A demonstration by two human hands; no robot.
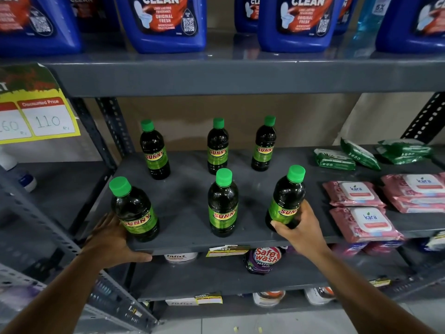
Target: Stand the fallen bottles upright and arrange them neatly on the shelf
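**Two hands on the front row of bottles on a grey shelf**

The right hand [299, 227] wraps around the lower body of the front right bottle [286, 197], fingers curled over its green label, near the shelf's front edge. The left hand [113, 239] cups the base of the front left bottle [133, 210] at the front left corner; its thumb hooks under the front lip of the shelf [183, 196], and the fingers behind the bottle are hidden, so how tightly it grips cannot be told.

Between them the front middle bottle [223, 203] stands alone, untouched. Further back, three more bottles stand upright in a second row: back left [154, 150], back middle [217, 147] and back right [264, 144]. All six are dark with green caps (labels read "SUNNY") and stand well apart.

Toward the shelf's right end lie green packets [358, 154] at the back and pink wipe packs [361, 208] nearer the front. Blue cleaner jugs [166, 22] fill the shelf above.
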